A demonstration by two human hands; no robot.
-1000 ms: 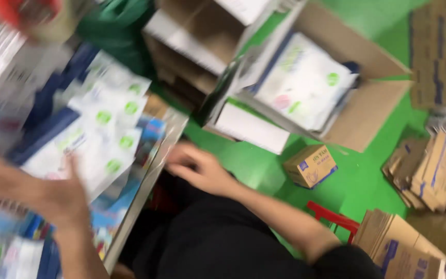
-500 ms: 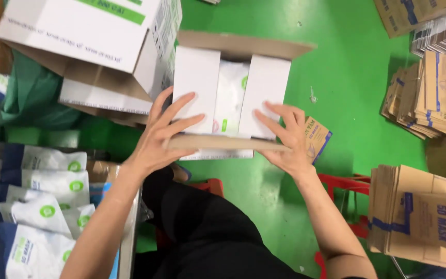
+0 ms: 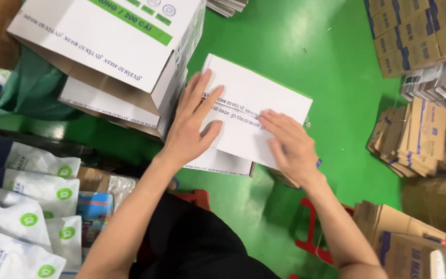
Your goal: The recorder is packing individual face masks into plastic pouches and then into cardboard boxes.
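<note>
White carton (image 3: 256, 111) lies closed under both hands, left hand (image 3: 192, 126) and right hand (image 3: 290, 144) pressed flat, fingers spread.

white carton (image 3: 256, 121), flaps closed, centre on green floor | large white carton with green stripe (image 3: 114, 41), tilted, upper left, touching it | white-and-blue pouches with green round marks (image 3: 24, 206), lower left | flat brown cartons with blue print (image 3: 414, 134), stacked right | brown boxes (image 3: 419, 31), top right
</note>
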